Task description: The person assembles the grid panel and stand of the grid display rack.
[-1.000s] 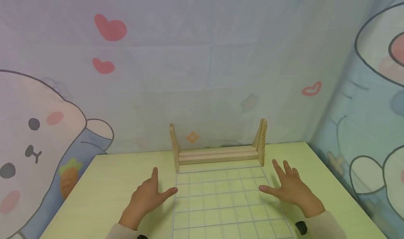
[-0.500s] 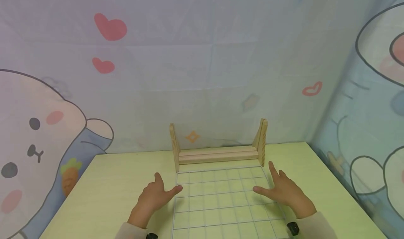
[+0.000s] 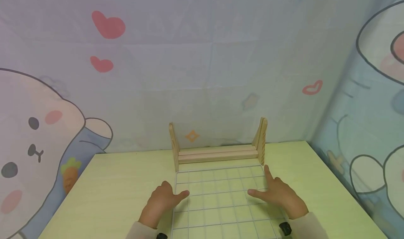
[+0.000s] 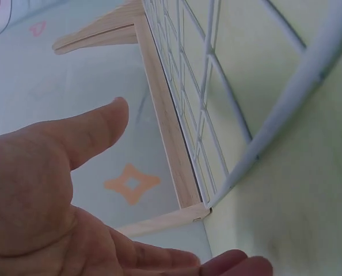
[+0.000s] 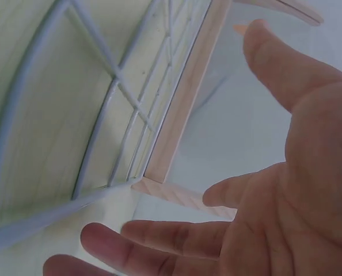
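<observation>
A white wire grid panel point(image 3: 219, 208) lies flat on the pale yellow table between my two hands. My left hand point(image 3: 164, 198) hovers by its left edge, thumb reaching over the grid. At the right edge hovers my right hand point(image 3: 279, 194), its thumb also over the wires and its index finger pointing toward the far corner. Both wrist views show spread fingers and bare palms, with the thick edge wire point(image 4: 274, 129) beyond the left fingers. Right behind the grid stands a wooden rack point(image 3: 217, 157) with two upright end pieces joined by slats.
The table point(image 3: 120, 183) runs back to a fabric backdrop point(image 3: 208, 70) printed with hearts and cartoon animals. Another printed cloth point(image 3: 372, 127) hangs along the right side. Small black devices, such as the right one point(image 3: 285, 228), are worn on both wrists.
Both hands have moved inward, the left to the right and the right to the left, closer over the grid's side edges. Grid and rack have stayed in place.
</observation>
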A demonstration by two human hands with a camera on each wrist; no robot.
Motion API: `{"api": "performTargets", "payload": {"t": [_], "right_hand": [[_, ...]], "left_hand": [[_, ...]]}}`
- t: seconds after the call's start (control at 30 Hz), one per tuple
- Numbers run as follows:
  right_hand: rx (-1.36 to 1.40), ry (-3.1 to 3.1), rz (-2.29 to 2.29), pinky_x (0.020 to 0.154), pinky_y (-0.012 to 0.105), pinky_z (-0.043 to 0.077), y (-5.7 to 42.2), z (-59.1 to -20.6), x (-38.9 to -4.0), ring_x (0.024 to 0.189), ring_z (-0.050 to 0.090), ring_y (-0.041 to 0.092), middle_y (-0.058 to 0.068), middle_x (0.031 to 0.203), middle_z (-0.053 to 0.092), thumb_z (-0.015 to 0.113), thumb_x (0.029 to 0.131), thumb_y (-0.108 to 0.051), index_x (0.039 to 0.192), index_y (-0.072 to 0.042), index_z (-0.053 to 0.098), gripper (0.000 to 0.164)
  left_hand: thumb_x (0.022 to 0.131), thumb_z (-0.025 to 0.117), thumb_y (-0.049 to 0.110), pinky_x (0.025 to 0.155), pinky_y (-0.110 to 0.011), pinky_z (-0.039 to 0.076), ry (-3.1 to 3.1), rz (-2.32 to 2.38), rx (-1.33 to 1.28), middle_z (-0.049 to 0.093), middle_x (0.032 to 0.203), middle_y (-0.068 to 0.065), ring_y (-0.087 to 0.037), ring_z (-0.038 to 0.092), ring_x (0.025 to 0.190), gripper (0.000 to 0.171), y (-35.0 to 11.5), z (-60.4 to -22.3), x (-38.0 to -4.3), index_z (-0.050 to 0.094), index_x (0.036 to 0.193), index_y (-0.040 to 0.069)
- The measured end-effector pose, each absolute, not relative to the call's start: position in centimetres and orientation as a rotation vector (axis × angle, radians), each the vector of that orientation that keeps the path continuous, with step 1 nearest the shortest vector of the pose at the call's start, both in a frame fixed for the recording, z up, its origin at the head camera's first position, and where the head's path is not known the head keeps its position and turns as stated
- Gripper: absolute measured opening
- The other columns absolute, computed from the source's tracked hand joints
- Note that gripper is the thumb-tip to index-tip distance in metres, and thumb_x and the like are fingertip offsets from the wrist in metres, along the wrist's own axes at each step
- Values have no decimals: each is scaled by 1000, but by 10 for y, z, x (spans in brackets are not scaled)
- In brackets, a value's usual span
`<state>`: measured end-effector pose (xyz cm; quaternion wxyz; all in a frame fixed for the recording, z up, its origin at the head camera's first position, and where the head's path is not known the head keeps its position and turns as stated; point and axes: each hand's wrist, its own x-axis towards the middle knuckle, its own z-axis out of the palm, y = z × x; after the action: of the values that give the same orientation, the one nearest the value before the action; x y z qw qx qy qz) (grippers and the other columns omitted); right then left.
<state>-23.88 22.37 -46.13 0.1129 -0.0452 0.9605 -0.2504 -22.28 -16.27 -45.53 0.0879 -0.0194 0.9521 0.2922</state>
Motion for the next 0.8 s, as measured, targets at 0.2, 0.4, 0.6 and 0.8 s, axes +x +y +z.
{"api": "performTargets", "payload": {"t": [0.2, 0.4, 0.6, 0.8], "right_hand": [[-98, 2845, -646, 87, 68, 53, 221, -468, -239, 117, 58, 63, 52, 139, 43, 69, 89, -73, 159, 18, 16, 126], [-103, 2866, -628, 86, 67, 54, 216, -478, -236, 104, 63, 57, 46, 129, 50, 73, 89, -69, 144, 28, 33, 118], [-72, 2894, -626, 79, 62, 55, 214, -476, -233, 91, 64, 44, 36, 112, 55, 71, 91, -66, 130, 29, 44, 106], [-75, 2899, -648, 74, 58, 56, 211, -476, -235, 82, 60, 36, 35, 106, 54, 69, 93, -64, 122, 30, 48, 102]], "left_hand": [[93, 75, 54, 72, -47, 56, 2805, 854, -51, 58, 92, -15, -27, 57, 76, 69, -160, -462, -223, 59, 106, -11], [94, 73, 53, 70, -46, 56, 2813, 795, -54, 66, 93, -15, -28, 62, 78, 63, -157, -470, -217, 66, 102, -9], [93, 71, 55, 53, -32, 41, 2842, 715, -53, 58, 78, -6, -20, 50, 63, 57, -151, -469, -218, 69, 91, -2], [93, 72, 55, 50, -28, 34, 2839, 712, -76, 53, 73, -3, -16, 43, 59, 59, -152, -468, -221, 71, 94, -4]]}}
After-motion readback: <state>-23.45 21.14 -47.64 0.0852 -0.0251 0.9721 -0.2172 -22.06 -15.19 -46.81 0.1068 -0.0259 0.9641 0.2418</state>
